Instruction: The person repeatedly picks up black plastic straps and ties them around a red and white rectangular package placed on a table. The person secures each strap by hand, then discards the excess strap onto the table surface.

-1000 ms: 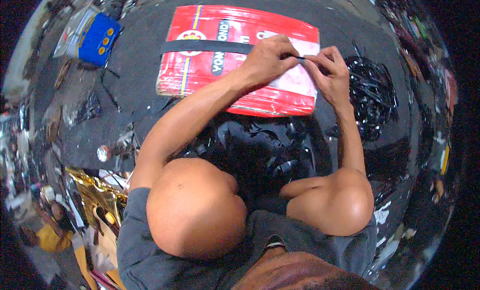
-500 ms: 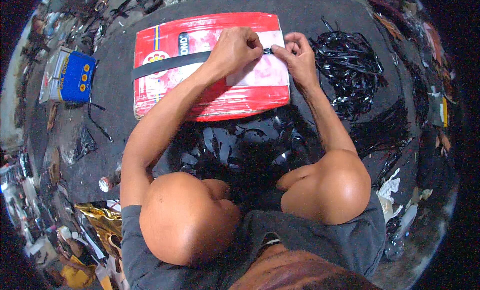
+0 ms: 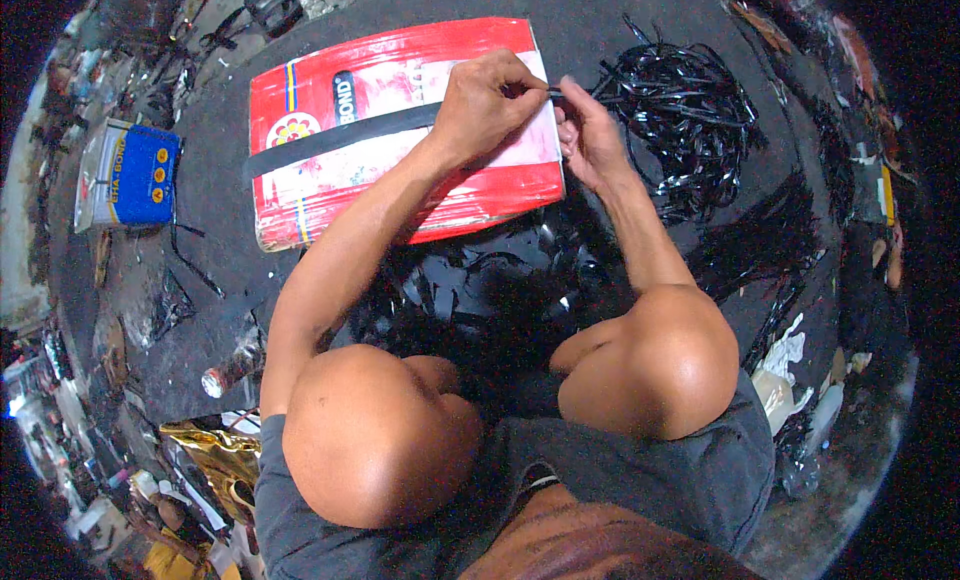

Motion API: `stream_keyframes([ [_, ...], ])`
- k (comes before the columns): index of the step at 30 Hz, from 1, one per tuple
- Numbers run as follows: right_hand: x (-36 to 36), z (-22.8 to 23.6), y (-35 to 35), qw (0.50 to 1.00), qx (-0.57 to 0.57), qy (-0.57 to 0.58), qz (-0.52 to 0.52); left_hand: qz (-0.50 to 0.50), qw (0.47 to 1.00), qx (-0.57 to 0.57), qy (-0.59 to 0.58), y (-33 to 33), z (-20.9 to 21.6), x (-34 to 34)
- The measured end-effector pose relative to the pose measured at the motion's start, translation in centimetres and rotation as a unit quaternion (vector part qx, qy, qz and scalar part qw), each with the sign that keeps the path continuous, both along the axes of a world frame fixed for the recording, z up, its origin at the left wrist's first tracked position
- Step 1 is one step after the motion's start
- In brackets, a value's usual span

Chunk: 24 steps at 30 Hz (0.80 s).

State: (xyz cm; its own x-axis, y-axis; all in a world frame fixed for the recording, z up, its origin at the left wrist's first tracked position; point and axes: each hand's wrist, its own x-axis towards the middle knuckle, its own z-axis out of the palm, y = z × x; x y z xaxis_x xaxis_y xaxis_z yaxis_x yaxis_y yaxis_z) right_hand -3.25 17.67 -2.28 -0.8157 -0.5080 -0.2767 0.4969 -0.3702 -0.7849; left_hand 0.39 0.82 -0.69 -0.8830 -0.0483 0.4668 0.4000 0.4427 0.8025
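Note:
A red and white printed rectangular box or board (image 3: 400,65) lies in front of me, tilted slightly, with a wide black band (image 3: 345,137) running across it from its left edge. My left hand (image 3: 485,105) rests over its right part, thumb and forefinger pinching a thin black strip (image 3: 556,91). Just past the right edge is my right hand (image 3: 597,140), thumb raised along the strip and fingers curled around it. Where the strip runs behind the fingers is hidden. Beyond this hand, a tangled heap of shiny black strips (image 3: 690,120) lies on the dark mat.
A blue and white tin (image 3: 150,175) stands at the left. Black plastic (image 3: 480,280) lies between the box and my knees. A clear bottle-like item (image 3: 225,373) lies near my left elbow, gold foil (image 3: 215,455) below it. Mixed scraps ring the mat.
The red box has shifted slightly left and turned a little. My left hand has moved right, its pinch now at the box's right edge. My right fingers have curled in lower down.

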Motion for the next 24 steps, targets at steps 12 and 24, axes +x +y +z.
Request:
stream_keyframes([
  [12,-6.2,-4.2,-1.2,0.766,0.469,0.424,-0.113,0.012,0.998,-0.053,0.017,-0.3,0.7,0.4],
  [24,-4.9,-15.3,7.1,0.539,0.78,0.314,-0.052,-0.008,0.998,-0.034,0.043,0.1,0.2,0.0],
])
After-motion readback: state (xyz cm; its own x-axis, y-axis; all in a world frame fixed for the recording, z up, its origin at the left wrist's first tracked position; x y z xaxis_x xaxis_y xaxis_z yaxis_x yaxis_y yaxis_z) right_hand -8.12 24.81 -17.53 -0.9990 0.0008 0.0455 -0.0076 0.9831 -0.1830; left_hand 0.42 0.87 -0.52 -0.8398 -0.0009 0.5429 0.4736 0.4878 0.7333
